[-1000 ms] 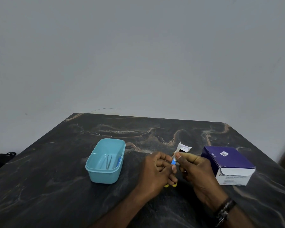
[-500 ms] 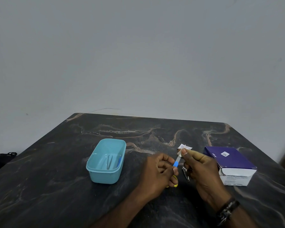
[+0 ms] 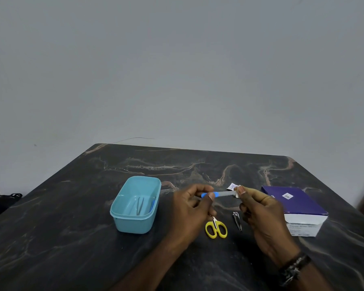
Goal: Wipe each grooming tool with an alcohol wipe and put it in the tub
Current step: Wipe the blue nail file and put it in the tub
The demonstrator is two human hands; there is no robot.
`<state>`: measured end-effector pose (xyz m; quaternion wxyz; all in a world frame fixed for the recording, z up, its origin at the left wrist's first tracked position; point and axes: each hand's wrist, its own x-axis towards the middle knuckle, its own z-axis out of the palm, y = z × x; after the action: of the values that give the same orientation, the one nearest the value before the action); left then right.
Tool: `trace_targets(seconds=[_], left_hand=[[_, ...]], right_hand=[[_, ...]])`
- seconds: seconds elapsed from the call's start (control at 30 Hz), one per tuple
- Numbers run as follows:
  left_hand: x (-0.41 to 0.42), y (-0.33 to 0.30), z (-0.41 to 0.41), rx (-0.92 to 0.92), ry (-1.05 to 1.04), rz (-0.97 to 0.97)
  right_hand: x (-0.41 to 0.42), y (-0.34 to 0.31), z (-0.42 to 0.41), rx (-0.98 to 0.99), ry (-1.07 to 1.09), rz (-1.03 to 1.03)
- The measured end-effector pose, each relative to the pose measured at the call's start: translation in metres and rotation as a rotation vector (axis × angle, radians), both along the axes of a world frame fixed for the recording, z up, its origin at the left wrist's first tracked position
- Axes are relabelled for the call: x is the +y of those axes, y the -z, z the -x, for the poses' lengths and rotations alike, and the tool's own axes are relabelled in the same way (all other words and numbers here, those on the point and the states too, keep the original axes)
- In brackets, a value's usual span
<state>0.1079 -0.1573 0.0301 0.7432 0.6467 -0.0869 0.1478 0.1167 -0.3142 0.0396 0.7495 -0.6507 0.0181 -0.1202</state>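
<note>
My left hand (image 3: 192, 208) pinches the blue handle of a nail file (image 3: 220, 194), which lies level above the table. Around the file's metal tip my right hand (image 3: 259, 211) pinches a small white alcohol wipe (image 3: 237, 194). Below the hands, yellow-handled scissors (image 3: 216, 228) and a metal nail clipper (image 3: 237, 221) lie on the dark marble table (image 3: 72, 238). A light blue tub (image 3: 136, 204) stands to the left with tweezers (image 3: 139, 204) and a blue-handled tool (image 3: 153, 205) inside.
A purple and white wipe box (image 3: 296, 208) sits at the right, close to my right hand. A torn white wipe packet (image 3: 231, 186) lies just behind the file. A dark object (image 3: 8, 196) shows beyond the table's left edge.
My hands have moved apart: the left hand has drawn the file out level, and the wipe in my right hand has slid to its tip. The scissors and clipper have come into view.
</note>
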Motion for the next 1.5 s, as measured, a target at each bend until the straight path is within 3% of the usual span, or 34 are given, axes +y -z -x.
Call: trace_targets(seconds=[0.27,0.43,1.1,1.5], left_hand=[[0.003,-0.007,-0.002,-0.032,-0.174,0.207],[0.004,-0.002,-0.004,0.014,-0.147,0.113],[0.006,-0.006,-0.001,0.015,-0.187,0.18],[0.006,-0.009,0.001,-0.004,-0.201,0.098]], right_hand=[[0.013,0.002,0.012,0.04,-0.188,0.251],[0.023,0.004,0.014,0.061,-0.22,0.344],[0.023,0.003,0.015,0.041,-0.232,0.403],[0.022,0.002,0.014,0.039,-0.233,0.412]])
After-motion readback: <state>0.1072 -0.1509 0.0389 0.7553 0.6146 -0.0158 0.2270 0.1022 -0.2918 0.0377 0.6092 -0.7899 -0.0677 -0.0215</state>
